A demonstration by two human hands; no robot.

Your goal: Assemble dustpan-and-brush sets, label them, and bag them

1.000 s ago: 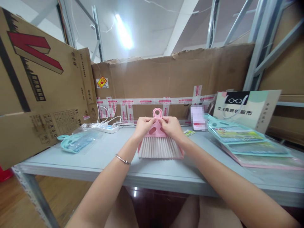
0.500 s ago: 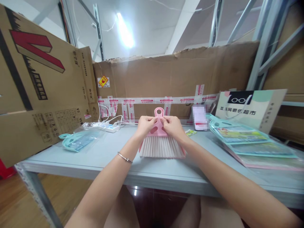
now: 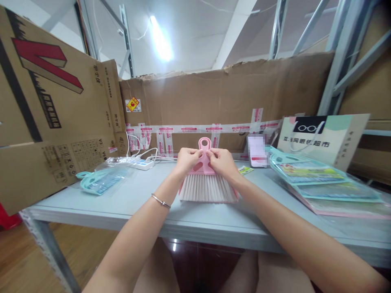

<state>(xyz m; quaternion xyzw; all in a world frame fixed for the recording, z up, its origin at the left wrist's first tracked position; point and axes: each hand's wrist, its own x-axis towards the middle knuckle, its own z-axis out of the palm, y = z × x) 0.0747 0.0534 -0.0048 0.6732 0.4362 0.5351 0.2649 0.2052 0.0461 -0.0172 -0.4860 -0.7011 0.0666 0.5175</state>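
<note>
A pink hand brush (image 3: 209, 188) with white bristles is in the middle of the grey table (image 3: 134, 199), its looped handle pointing away from me. Pink edges show at both sides of the bristles, perhaps a dustpan behind them; I cannot tell for sure. My left hand (image 3: 187, 160) grips the brush at the left of its handle base, thumb on top. From the other side my right hand (image 3: 222, 162) pinches the same part, the two thumbs almost meeting. The fingers underneath are hidden.
At the right lie teal dustpan sets (image 3: 317, 175) in clear wrap, before a paper bag (image 3: 345, 138). A phone (image 3: 258, 150) leans at the back. Left are another wrapped teal set (image 3: 102, 182) and a power strip (image 3: 143, 164). Cardboard (image 3: 198, 97) walls the rear; a large box (image 3: 61, 110) stands left.
</note>
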